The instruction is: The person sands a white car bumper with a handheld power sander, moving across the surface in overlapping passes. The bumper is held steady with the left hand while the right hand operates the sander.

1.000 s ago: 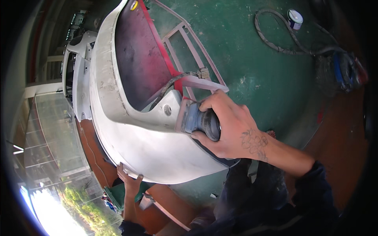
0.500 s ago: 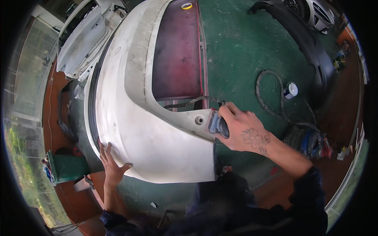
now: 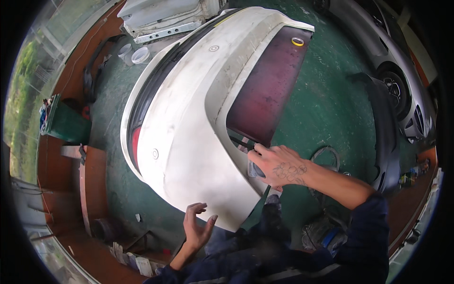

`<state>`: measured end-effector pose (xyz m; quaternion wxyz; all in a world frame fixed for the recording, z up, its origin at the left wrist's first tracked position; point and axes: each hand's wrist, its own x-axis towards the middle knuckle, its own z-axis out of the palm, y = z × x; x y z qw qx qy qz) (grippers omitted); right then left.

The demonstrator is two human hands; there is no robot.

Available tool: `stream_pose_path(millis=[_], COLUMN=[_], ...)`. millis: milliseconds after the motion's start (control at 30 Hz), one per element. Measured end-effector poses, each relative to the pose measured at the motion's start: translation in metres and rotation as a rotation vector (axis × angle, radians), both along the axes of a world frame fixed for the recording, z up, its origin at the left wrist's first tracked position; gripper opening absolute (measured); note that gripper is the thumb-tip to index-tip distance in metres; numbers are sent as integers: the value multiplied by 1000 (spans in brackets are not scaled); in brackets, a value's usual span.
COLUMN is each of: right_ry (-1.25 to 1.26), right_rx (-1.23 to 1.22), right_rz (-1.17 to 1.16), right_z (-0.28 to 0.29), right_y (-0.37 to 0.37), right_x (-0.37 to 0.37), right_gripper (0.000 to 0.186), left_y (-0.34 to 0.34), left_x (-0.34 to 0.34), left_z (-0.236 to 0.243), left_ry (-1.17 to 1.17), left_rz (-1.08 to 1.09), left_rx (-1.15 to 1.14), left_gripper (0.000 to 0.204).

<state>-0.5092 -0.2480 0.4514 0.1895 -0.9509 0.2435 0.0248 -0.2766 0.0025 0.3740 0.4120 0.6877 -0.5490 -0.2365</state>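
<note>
A large white car bumper point(image 3: 184, 128) stretches from the upper middle down toward me, with grey scuffed patches on its surface. My right hand point(image 3: 286, 165) is closed around a grey-blue sanding block point(image 3: 256, 169), held against the bumper's right edge near the corner of its opening. The fingers cover much of the block. Beside the bumper's near edge is my left hand point(image 3: 197, 231), its fingers curved and apart with nothing in them; whether a fingertip touches the bumper I cannot tell. A dark reddish panel point(image 3: 265, 85) shows through the opening, with a yellow tape roll point(image 3: 297, 45) on it.
A grey hose point(image 3: 326, 150) lies on the green floor point(image 3: 326, 90) to the right. Beyond it are a black bumper point(image 3: 380, 128) and a silver car point(image 3: 366, 38). At left stand a green bin point(image 3: 71, 124) and white buckets point(image 3: 140, 55). A white car door point(image 3: 161, 16) lies at the back.
My left hand has come off the bumper's left edge and now hovers by its near edge. The view has shifted. My right hand still holds the sanding block at the bumper's right side.
</note>
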Motion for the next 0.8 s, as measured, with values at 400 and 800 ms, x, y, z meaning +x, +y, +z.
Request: stream_pose_path(millis=[400,800], right_ry=[-218,-322], right_rx=[-26,-294], right_rz=[529,521], right_z=[6,25], right_y=[-35,-114], right_x=[60,150], right_gripper=[54,54], left_y=[27,-4], left_x=[-210,-248], left_z=[-45,-85], left_ry=[596,1665], left_rz=[638,656], left_rx=[265,-306], left_gripper=[25,74])
